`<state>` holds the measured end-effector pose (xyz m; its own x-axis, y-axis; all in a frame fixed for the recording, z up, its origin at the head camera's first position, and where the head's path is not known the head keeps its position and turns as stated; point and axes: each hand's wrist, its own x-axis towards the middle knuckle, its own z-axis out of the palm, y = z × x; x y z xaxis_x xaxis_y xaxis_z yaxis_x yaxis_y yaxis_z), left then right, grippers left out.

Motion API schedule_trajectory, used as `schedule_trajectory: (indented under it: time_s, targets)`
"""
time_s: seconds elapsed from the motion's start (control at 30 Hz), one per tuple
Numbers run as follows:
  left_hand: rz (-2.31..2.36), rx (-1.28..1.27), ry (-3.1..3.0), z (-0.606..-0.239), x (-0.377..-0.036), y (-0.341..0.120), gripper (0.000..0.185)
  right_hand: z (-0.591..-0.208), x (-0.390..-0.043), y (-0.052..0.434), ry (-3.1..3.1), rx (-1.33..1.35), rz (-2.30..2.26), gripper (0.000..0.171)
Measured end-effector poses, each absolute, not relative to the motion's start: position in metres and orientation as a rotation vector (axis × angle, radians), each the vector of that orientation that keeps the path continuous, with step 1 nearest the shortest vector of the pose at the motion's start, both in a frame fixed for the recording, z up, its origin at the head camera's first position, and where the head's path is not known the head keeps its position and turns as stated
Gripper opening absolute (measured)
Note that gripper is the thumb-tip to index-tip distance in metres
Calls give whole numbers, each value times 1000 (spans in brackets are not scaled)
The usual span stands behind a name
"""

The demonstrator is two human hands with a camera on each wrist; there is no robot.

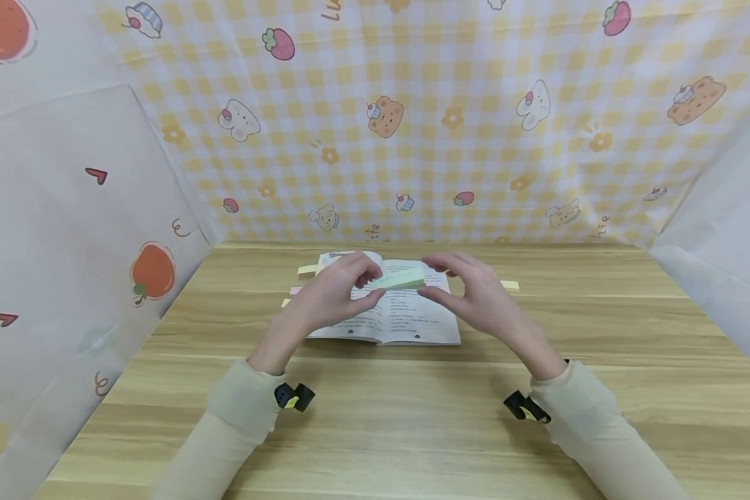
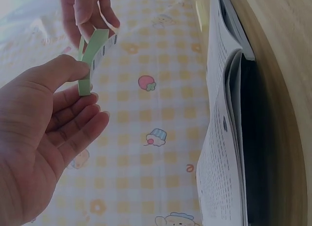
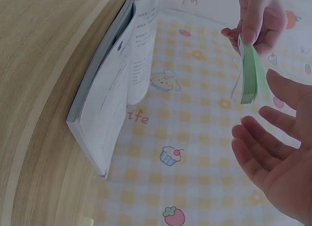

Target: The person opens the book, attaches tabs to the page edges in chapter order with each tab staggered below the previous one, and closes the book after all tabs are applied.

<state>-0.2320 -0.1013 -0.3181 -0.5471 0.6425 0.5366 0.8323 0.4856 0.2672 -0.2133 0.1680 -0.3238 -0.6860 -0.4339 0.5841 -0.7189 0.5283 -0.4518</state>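
A narrow pad of light green sticky notes is held up over an open book. My left hand pinches one end of the pad between thumb and fingers. In the right wrist view, the top sheet of the sticky note pad stands slightly away from the rest at the free end. My right hand is close to that free end, thumb and fingers spread around it with a gap. The right hand holds nothing.
Pale yellow page tabs and a pink one stick out from the book's left side, with a yellow tab on the right. The book lies on a wooden table. A yellow checked cloth hangs behind.
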Motion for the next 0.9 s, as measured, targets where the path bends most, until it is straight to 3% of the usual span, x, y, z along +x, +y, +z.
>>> schedule_trajectory:
  time_s: [0.5, 0.9]
  targets:
    - [-658, -1300, -2347, -319, -229, -92, 21, -325, -212, 164, -2264, 1043, 966, 27]
    - [-664, -1314, -2365, -323, -230, -92, 20, -327, -213, 162, -2234, 1072, 960, 25]
